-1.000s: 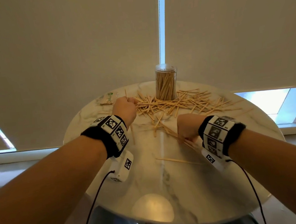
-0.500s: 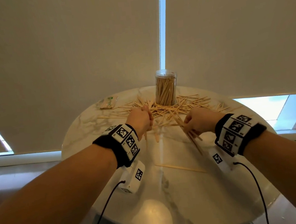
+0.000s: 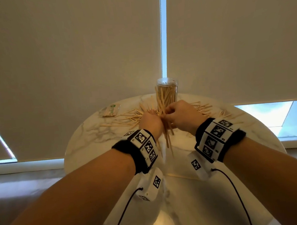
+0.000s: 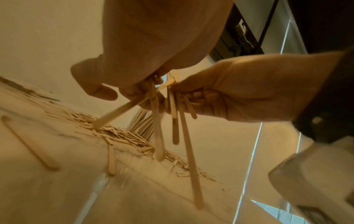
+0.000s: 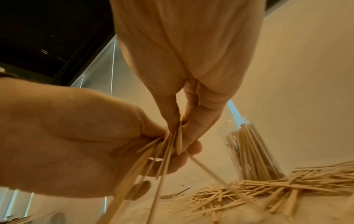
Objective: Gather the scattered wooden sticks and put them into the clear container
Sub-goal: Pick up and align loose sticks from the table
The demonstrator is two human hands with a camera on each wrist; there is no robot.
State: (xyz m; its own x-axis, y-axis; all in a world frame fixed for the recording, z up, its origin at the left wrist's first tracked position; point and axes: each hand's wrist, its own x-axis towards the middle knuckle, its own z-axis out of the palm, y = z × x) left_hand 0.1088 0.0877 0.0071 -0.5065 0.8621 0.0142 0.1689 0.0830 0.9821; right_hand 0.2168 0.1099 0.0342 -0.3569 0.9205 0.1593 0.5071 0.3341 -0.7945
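My left hand (image 3: 149,120) and right hand (image 3: 180,114) meet above the round marble table (image 3: 188,199), just in front of the clear container (image 3: 167,94), which stands upright with many wooden sticks inside. Both hands hold one bundle of sticks (image 3: 167,136) that hangs down between them. In the right wrist view the right hand (image 5: 184,121) pinches the stick tops while the left hand (image 5: 76,136) curls round them. The bundle (image 4: 175,121) fans out unevenly in the left wrist view. Loose sticks (image 3: 126,117) lie scattered around the container's base on both sides.
A small clear packet (image 3: 110,111) lies at the table's far left. One stray stick (image 3: 177,175) rests nearer me, between my wrists. Window blinds hang close behind the table. Black cables run from both wrist cameras towards me.
Both hands lifted off the table and came together in front of the container. The sticks each had gathered are now joined in one hanging bundle.
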